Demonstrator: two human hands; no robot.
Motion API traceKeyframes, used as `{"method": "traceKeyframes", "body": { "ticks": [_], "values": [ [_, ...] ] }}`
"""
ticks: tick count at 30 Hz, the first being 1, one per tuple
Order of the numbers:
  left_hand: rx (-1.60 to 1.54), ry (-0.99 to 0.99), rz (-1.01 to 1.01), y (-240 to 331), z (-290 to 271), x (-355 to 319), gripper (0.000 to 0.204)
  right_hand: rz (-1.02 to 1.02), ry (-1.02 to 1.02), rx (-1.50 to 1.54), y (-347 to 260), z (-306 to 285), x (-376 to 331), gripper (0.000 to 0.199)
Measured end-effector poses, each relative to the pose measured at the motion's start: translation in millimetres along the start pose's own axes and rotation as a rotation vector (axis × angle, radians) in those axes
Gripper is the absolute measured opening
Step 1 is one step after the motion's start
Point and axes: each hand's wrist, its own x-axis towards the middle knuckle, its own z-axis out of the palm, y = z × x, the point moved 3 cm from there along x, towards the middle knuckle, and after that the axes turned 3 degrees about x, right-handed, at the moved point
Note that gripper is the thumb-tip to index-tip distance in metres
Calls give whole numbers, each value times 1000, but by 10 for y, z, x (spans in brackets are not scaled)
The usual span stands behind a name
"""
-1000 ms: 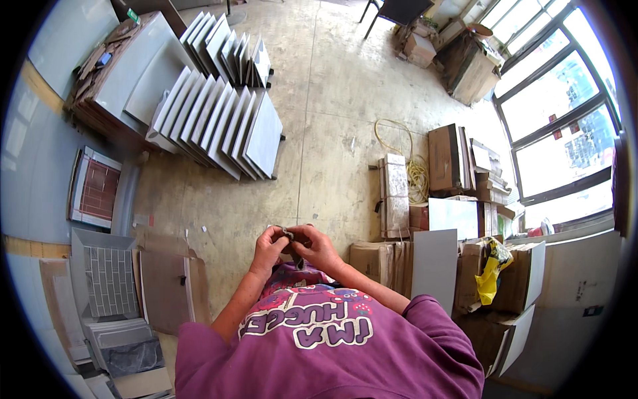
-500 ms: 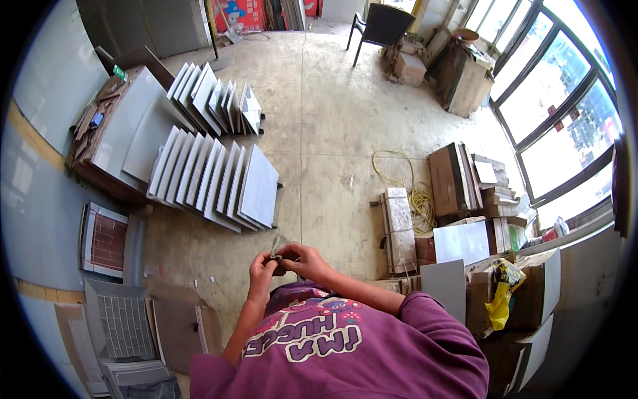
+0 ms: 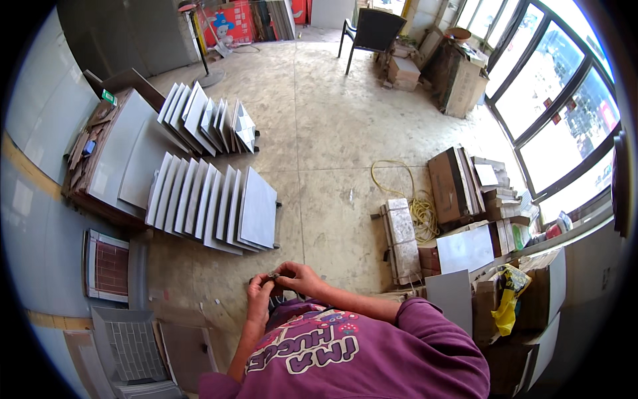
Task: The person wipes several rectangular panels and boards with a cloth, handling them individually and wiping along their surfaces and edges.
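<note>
Close in front of my body, my left hand [image 3: 258, 295] and my right hand [image 3: 299, 278] meet with their fingers pinched together. Between the fingertips is a small greyish thing [image 3: 273, 275], too small and too covered to name. Both hands appear to grip it. The purple shirt [image 3: 385, 346] I wear fills the lower middle, just under my wrists.
Left of me, two racks of upright tile panels [image 3: 259, 206] stand on the floor, beside a large stack of slabs [image 3: 109, 166]. To the right lie a strapped long box [image 3: 401, 233], a yellow hose [image 3: 425, 219] and cartons with a yellow bag [image 3: 508, 299]. A black chair [image 3: 375, 30] is far off.
The view has tilted slightly, so the racks and floor sit lower in it. My hands stay together, a little lower; the pale strip that stuck up from the fingers no longer shows.
</note>
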Motion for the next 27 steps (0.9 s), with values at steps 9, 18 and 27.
{"method": "traceKeyframes", "body": {
  "ticks": [9,18,27],
  "values": [
    [104,-103,35,510,-261,573,14,-28,126,27,-294,191,596,25],
    [151,-232,-8,991,-762,1100,12,-36,247,185,-341,519,1264,16],
    [95,-89,11,1188,-1290,1472,13,-67,430,184,-428,361,1598,14]
  ]
}}
